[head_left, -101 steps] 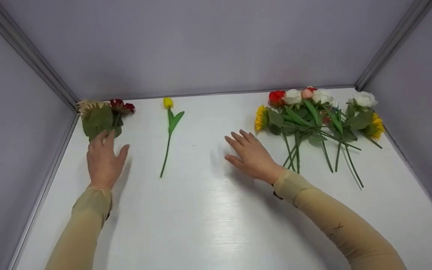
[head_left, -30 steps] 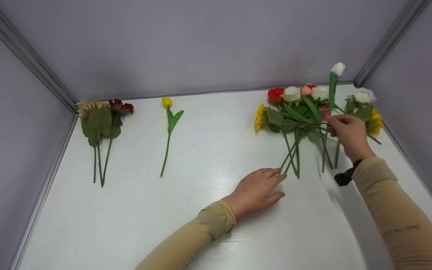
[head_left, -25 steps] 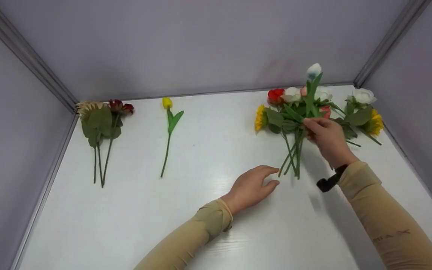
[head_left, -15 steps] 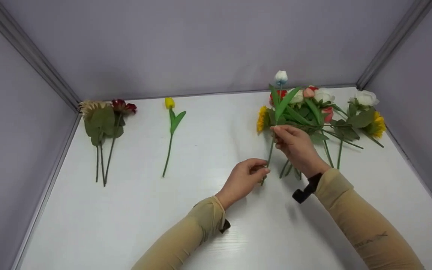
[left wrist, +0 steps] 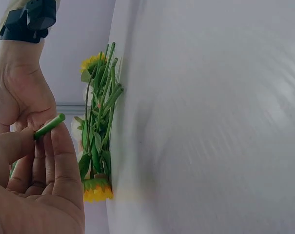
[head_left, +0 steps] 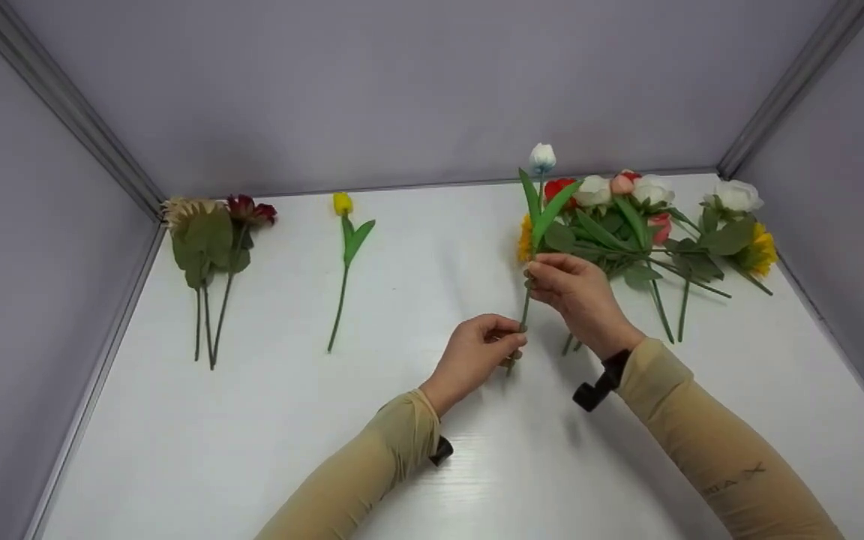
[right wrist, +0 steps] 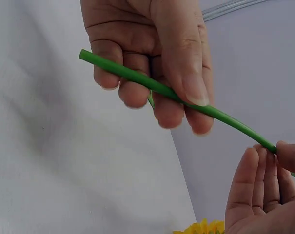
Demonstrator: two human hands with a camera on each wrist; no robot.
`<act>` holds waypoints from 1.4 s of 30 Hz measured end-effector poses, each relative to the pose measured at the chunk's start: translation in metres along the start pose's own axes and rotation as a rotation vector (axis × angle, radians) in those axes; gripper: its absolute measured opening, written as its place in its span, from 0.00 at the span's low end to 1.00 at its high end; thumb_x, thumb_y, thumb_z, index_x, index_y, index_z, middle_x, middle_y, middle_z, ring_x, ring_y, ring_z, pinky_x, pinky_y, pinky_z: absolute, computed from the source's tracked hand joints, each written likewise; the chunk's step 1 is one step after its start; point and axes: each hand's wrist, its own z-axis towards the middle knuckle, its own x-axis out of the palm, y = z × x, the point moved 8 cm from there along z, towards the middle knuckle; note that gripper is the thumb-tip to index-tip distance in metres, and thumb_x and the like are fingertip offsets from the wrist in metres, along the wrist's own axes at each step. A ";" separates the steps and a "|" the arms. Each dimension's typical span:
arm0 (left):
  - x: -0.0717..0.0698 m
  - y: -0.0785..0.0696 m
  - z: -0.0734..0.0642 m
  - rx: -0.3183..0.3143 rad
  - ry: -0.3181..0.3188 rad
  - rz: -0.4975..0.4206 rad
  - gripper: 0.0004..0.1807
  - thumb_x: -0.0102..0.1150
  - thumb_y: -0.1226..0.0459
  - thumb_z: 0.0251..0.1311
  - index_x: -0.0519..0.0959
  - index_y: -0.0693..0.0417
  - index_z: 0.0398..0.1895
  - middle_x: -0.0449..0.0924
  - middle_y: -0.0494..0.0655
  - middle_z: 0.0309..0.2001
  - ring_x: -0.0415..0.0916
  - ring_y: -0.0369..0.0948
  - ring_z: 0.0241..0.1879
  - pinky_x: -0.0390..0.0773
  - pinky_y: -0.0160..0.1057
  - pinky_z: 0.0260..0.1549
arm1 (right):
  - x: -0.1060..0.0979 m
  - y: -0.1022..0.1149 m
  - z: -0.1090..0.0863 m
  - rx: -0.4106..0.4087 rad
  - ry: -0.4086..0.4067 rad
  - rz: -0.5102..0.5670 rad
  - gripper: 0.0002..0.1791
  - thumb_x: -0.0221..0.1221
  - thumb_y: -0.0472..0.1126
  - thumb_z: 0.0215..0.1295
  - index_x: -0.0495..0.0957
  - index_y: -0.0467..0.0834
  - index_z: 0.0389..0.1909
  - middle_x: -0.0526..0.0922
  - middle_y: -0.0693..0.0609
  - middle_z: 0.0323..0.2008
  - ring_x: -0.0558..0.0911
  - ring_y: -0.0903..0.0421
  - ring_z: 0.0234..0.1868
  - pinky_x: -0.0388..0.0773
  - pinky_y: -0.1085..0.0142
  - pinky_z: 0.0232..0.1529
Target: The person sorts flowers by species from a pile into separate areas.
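A white tulip [head_left: 544,220] is up in the air over the desk [head_left: 177,450], held in both hands. Its bloom is white at the top and soft blue near the bottom, and the petals are tucked close together, a bit like an egg. Under the bloom, two long green leaves with pointy tips spread out like a letter V. The stem [right wrist: 132,75] is long, thin, smooth and bright green. It bends a little and ends in a flat, round cut. The whole flower leans, with its top more to the right and its bottom more to the left.

The left hand [head_left: 473,358] pinches the stem low down, near the cut end. The right hand [head_left: 582,300] pinches it higher up, just under the leaves.

A big heap of flowers [head_left: 631,236] lies on the right side of the desk, with red, white, pink and yellow blooms. From the head view, the white tulip's leaves cover a bit of it. A yellow tulip [head_left: 358,241] lies alone, left of the hands. Farther left is a small bunch [head_left: 207,240] with tan and dark red blooms.
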 end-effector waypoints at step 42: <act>-0.269 0.010 -0.020 -0.231 -0.428 0.850 0.11 0.58 0.65 0.72 0.85 0.63 0.48 0.85 0.58 0.47 0.80 0.53 0.47 0.78 0.51 0.48 | 0.145 -0.046 0.004 -0.516 0.391 -1.474 0.39 0.48 0.63 0.78 0.57 0.45 0.80 0.57 0.45 0.79 0.48 0.46 0.81 0.39 0.57 0.79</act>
